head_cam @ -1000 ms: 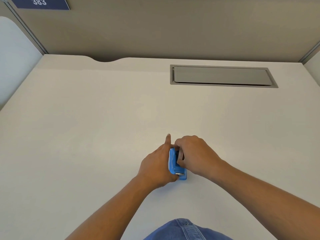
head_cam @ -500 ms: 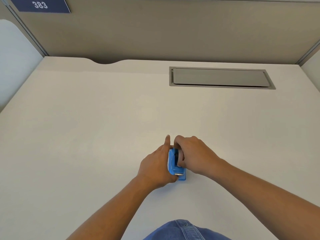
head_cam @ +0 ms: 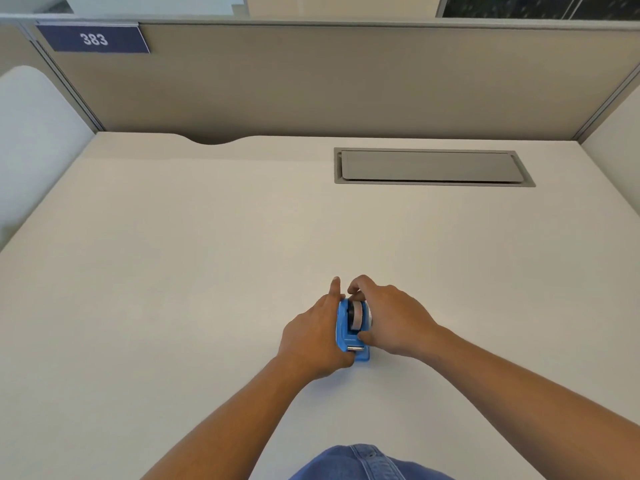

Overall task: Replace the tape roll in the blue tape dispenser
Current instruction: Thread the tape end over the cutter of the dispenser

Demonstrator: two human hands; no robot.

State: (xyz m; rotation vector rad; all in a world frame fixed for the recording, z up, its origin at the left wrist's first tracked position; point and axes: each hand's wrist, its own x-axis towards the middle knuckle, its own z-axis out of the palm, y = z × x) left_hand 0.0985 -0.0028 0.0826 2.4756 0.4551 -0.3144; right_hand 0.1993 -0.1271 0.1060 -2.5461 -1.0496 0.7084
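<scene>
Two hands flank our blue tape dispenser (head_cam: 347,336) on the desk (head_cam: 173,271): left hand (head_cam: 313,336) braces its side, right hand (head_cam: 391,318) pinches the tape roll (head_cam: 356,315). Its long axis runs near-far, cutter nearest us.

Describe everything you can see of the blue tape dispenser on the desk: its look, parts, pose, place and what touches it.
The blue tape dispenser looks like glossy plastic and stands upright on the pale desk, its silvery cutter blade facing the person. A tape roll on a dark hub sits in its cradle. The left hand braces its left side; the right hand curls over the roll from the right, thumb on the body. Its far end is hidden.
</scene>
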